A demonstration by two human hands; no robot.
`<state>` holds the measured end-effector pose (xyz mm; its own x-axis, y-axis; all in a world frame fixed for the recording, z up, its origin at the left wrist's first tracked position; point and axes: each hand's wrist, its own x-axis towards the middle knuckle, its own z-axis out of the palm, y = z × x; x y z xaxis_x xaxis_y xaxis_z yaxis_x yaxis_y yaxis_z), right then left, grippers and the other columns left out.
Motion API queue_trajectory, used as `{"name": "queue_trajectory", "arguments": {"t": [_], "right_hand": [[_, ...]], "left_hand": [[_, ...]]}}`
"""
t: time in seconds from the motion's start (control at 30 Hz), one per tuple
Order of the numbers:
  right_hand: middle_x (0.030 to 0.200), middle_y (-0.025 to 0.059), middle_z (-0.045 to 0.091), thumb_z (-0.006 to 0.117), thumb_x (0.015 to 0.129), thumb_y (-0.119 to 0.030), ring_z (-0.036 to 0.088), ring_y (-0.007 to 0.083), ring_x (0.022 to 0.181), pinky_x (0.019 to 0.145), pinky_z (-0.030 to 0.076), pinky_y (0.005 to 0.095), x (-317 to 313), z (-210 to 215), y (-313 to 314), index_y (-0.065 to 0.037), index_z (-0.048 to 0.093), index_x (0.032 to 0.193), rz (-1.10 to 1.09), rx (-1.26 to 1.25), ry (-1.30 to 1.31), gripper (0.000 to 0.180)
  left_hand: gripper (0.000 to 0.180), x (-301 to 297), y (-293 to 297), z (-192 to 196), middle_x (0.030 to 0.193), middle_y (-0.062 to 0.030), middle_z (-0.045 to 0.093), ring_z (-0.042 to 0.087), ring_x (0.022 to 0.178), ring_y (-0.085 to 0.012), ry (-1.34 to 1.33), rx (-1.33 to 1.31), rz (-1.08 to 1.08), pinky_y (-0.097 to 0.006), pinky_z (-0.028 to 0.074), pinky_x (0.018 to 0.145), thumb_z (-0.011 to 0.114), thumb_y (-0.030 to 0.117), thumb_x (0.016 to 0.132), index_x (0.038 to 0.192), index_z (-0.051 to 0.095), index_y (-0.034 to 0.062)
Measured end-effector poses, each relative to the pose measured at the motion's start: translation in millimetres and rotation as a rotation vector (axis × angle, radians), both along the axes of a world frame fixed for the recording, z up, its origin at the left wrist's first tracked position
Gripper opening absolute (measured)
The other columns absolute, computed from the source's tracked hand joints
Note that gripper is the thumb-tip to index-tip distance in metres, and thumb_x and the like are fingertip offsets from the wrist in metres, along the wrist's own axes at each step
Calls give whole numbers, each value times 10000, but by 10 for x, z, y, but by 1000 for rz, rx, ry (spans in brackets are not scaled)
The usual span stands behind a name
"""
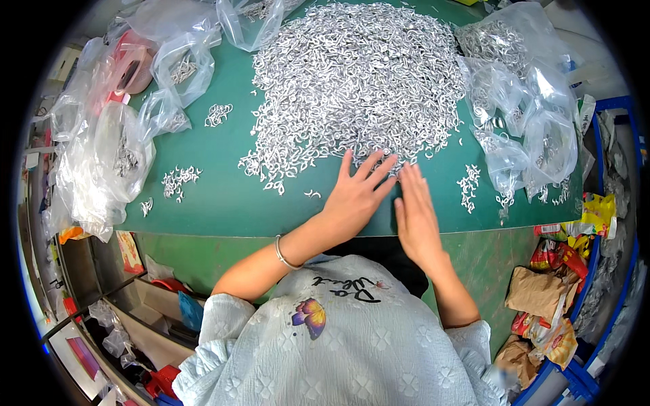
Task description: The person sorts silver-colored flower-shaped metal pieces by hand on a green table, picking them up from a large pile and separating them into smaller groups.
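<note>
A wide heap of small curved silvery metal pieces point(359, 81) covers the middle of the green tabletop point(271, 213). At the heap's near edge my left hand point(355, 196) lies with its fingers spread, the fingertips touching the pieces there. Beside it, my right hand point(418, 213) is stretched out with its fingers nearly together and the thumb apart, its tips at the same edge. Neither hand grips anything that I can see. The pieces right under the fingertips are partly hidden. A couple of loose pieces point(312, 194) lie to the left of my left hand.
Clear plastic bags point(112, 166) crowd the table's left side, near a pink container point(135, 68). More bags with metal pieces point(525, 118) stand at the right. Small clusters lie at left point(179, 181) and right point(468, 187). Packets and paper bags point(542, 291) fill a blue-framed rack.
</note>
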<state>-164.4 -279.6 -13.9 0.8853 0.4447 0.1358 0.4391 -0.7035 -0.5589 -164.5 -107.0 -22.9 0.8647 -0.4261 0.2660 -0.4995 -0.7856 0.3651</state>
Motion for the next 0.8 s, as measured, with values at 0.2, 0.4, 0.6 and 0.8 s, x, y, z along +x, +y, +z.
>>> {"name": "queue_trajectory", "arguments": {"t": [0.2,0.4,0.6,0.8], "right_hand": [[1374,186,489,539,909,-35,412,373,1319,1100,326,434,252,122,-194,30,527,1276,-139,90,-29,373],[1441,188,413,567,909,-86,311,373,1389,1133,258,482,119,72,-110,27,481,1320,-25,-99,36,435],[1459,170,395,621,872,-115,301,370,1395,1129,223,529,-63,182,-183,34,500,1300,55,-166,75,469],[1462,157,386,641,861,-123,294,361,1400,1112,194,589,-101,207,-116,34,506,1296,108,-151,56,482]], "left_hand": [[325,78,248,-21,1381,-143,476,403,1313,-345,-53,4,237,-634,254,1069,592,2,781,1103,630,14],[434,-14,6,37,1422,-136,445,374,1345,-330,4,-9,-45,-624,254,1078,553,24,762,1194,589,7],[412,-102,355,40,1394,-138,466,391,1333,-330,44,36,175,-619,239,1092,574,-13,761,1171,604,13],[340,-244,117,82,1356,-148,502,414,1328,-315,70,-53,103,-588,220,1114,576,-17,800,1138,617,-13]]}}
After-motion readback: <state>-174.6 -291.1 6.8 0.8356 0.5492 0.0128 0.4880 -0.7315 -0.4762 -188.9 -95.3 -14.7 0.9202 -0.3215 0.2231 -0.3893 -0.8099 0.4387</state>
